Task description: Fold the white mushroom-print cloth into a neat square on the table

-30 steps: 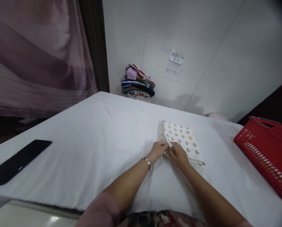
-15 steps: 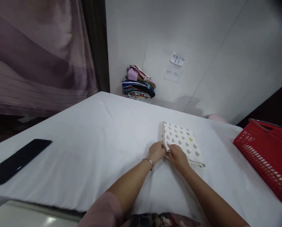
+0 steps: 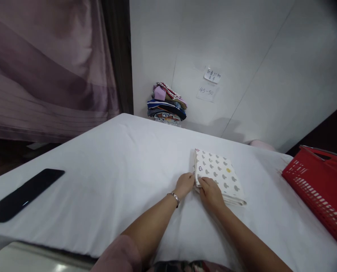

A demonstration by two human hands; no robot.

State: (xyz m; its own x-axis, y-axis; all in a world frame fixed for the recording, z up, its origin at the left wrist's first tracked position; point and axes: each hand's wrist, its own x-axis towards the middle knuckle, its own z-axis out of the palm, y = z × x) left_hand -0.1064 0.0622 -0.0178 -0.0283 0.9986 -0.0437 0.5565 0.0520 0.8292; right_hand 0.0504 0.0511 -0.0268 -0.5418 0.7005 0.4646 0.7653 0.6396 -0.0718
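A folded white cloth with grey prints (image 3: 220,173) lies on the white-covered table (image 3: 114,166), a little right of centre. My left hand (image 3: 185,184), a bracelet on its wrist, pinches the cloth's near left corner with curled fingers. My right hand (image 3: 210,192) rests on the near edge of the same cloth, fingers bent and gripping the fold. Both hands sit side by side, touching the cloth.
A red plastic basket (image 3: 318,189) stands at the table's right edge. A black flat phone-like slab (image 3: 21,194) lies at the left. A stack of folded clothes (image 3: 166,102) sits against the far wall, under two paper notes (image 3: 209,83). A curtain hangs at the left.
Both hands stay on the cloth's near corner; my fingers have shifted slightly along its edge. The view has tilted a little, so everything sits slightly lower in the picture.
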